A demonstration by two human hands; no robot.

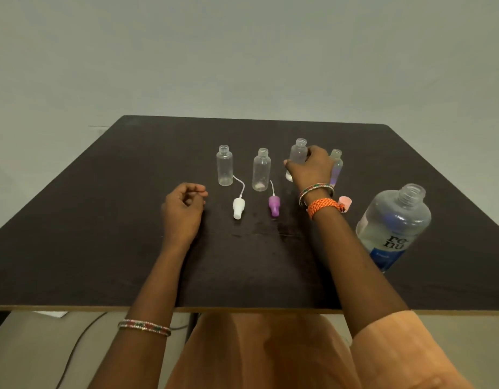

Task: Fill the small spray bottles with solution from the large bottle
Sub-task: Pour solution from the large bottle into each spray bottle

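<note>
On the right side of the dark table (102, 220) stands the large bottle (394, 228), uncapped, clear, partly full of clear liquid. I can read "re-nu" in dark letters on its front, above a blue band with a smaller word too blurred for me to make out. No other writing shows anywhere in my view.

My right hand (311, 167) reaches forward over the table, arm nearly straight, wrist wearing a beaded bangle (317, 192) and an orange braided band (325, 206). Its fingers and thumb are wrapped around the third small bottle (298, 154), gripping it at the body; the open neck sticks up above my knuckles, and the bottle stands roughly upright with its base at the table. I cannot tell how much liquid is in it, since my hand covers most of it.

My left hand (183, 206) rests on the table near the front left of the row, fingers loosely curled, holding nothing. A second bangle (144, 327) sits further up that forearm.

The other small bottles are all uncapped and upright: the first bottle (224, 167) at the left, the second bottle (261, 171) beside it, both looking nearly empty, and the fourth bottle (336, 167) just past my right hand, with a purplish tint in its lower part.

Lying on the table nearer to me are a white spray cap (238, 207) with its tube curving up to the first bottle, a purple spray cap (274, 206) with its tube, and a pink cap (345, 203) partly hidden behind my right wrist.
</note>
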